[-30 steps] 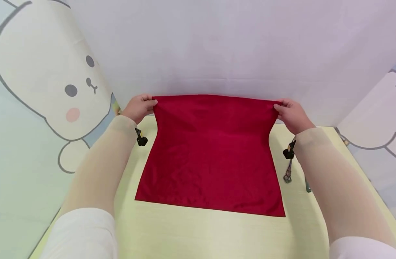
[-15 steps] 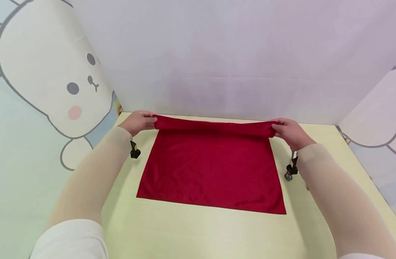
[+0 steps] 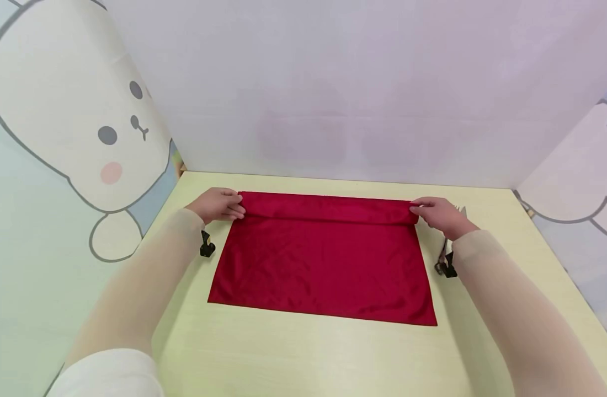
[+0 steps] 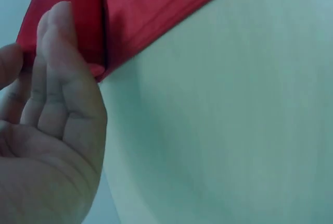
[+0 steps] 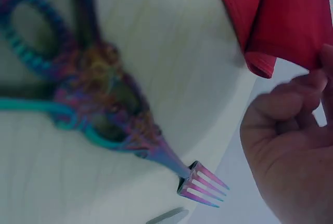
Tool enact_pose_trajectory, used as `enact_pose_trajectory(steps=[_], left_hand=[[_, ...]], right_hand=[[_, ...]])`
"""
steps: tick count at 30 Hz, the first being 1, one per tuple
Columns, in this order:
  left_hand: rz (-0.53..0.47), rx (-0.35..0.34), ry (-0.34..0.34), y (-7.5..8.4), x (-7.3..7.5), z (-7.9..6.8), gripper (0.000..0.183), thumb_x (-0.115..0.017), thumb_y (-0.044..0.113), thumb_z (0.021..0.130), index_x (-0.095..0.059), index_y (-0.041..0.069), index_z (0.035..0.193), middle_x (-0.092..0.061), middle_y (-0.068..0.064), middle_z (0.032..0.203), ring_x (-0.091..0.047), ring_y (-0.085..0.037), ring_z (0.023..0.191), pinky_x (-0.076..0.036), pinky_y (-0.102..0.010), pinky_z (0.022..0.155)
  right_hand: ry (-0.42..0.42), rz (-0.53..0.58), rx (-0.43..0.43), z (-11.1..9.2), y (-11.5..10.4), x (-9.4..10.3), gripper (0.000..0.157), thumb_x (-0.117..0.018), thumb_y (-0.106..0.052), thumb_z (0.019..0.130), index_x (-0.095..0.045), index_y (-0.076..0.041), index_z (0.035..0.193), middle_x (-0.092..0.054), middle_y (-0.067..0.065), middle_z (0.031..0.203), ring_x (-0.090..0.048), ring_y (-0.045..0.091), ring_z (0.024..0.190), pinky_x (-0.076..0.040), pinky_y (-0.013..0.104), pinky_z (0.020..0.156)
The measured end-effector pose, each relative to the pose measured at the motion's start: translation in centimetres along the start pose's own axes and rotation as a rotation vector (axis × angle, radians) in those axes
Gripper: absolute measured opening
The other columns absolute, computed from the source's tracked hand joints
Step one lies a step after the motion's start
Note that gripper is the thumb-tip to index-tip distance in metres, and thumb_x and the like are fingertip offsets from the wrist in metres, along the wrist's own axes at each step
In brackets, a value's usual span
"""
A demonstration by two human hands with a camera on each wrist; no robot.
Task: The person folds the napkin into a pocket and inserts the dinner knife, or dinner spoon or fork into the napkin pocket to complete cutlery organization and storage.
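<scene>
A red cloth point(image 3: 323, 270) lies on the table, its far edge folded over toward me into a flat band. My left hand point(image 3: 218, 205) pinches the left far corner of that band between thumb and finger; its other fingers reach out fairly straight along the fold in the left wrist view. At the opposite corner, my right hand point(image 3: 438, 215) pinches the band's edge, with the remaining fingers bent in the right wrist view. Beside the right hand is an ornate iridescent fork point(image 5: 171, 161), partly hidden by the hand and wrist camera in the head view.
The pale wooden table point(image 3: 283, 358) reaches back to a whitish wall covering point(image 3: 333, 99). A rounded metal utensil end point(image 5: 169, 217) shows beside the fork. On the left, a cartoon-printed sheet point(image 3: 60, 138) borders the table.
Both hands have lowered the cloth's raised far edge and brought it toward me. What hung up off the table is now a folded band lying on the cloth.
</scene>
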State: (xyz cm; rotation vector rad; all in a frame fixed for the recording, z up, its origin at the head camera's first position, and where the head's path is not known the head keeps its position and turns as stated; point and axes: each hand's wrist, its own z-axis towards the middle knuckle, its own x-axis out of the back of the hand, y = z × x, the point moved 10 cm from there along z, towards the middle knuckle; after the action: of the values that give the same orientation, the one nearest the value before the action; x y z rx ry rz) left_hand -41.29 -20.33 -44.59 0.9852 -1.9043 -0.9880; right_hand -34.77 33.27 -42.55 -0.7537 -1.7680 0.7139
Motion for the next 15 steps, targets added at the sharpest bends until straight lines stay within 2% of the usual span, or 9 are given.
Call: enact_pose_trajectory(steps=[3,6,8,10,13,15], left_hand=[[-0.060,0.035,0.012,-1.0,-0.4,-0.3,0.060,-0.056,0.040,0.107,-0.045,-0.007,0.144,-0.069,-0.023,0.121,-0.074,-0.022,0.098,-0.058,-0.034,0.089],[-0.127,0.084,0.063,-2.0,-0.6,-0.8,0.077,-0.053,0.056,0.103,-0.041,-0.008,0.144,-0.071,-0.020,0.117,-0.074,-0.019,0.092,-0.059,-0.029,0.083],[-0.168,0.117,0.103,-2.7,-0.9,-1.2,0.079,-0.051,0.060,0.103,-0.041,-0.008,0.141,-0.072,-0.017,0.111,-0.073,-0.017,0.087,-0.059,-0.025,0.078],[-0.194,0.142,0.139,-3.2,-1.1,-1.6,0.070,-0.050,0.055,0.105,-0.043,-0.007,0.139,-0.073,-0.015,0.104,-0.073,-0.015,0.083,-0.059,-0.023,0.075],[-0.205,0.165,0.180,-3.8,-1.3,-2.0,0.050,-0.056,0.036,0.106,-0.049,-0.004,0.136,-0.073,-0.011,0.097,-0.074,-0.014,0.080,-0.058,-0.021,0.072],[-0.208,0.168,0.212,-4.1,-1.2,-2.1,0.038,-0.060,0.023,0.103,-0.055,-0.003,0.130,-0.073,-0.009,0.093,-0.074,-0.013,0.078,-0.058,-0.021,0.070]], right_hand=[[-0.033,0.040,-0.048,-0.5,0.7,-0.6,0.047,-0.053,-0.022,0.108,-0.048,0.007,0.145,-0.060,0.007,0.090,-0.052,0.018,0.075,-0.049,0.035,0.073],[-0.082,0.140,-0.099,-1.3,1.3,-1.4,0.049,-0.057,-0.016,0.106,-0.044,0.011,0.145,-0.067,0.004,0.093,-0.061,0.013,0.077,-0.055,0.030,0.074],[-0.115,0.213,-0.126,-1.8,1.5,-2.1,0.052,-0.059,-0.012,0.104,-0.041,0.013,0.146,-0.070,0.002,0.100,-0.067,0.013,0.082,-0.058,0.031,0.079],[-0.151,0.282,-0.150,-2.3,1.6,-2.8,0.055,-0.059,-0.010,0.103,-0.039,0.013,0.148,-0.071,0.004,0.105,-0.070,0.015,0.088,-0.059,0.033,0.083],[-0.196,0.361,-0.168,-2.7,1.7,-3.6,0.055,-0.055,-0.012,0.106,-0.035,0.013,0.150,-0.068,0.009,0.114,-0.070,0.018,0.096,-0.058,0.036,0.089],[-0.200,0.417,-0.188,-2.7,1.9,-3.9,0.057,-0.053,-0.016,0.108,-0.032,0.013,0.152,-0.065,0.014,0.120,-0.069,0.019,0.099,-0.057,0.036,0.092]])
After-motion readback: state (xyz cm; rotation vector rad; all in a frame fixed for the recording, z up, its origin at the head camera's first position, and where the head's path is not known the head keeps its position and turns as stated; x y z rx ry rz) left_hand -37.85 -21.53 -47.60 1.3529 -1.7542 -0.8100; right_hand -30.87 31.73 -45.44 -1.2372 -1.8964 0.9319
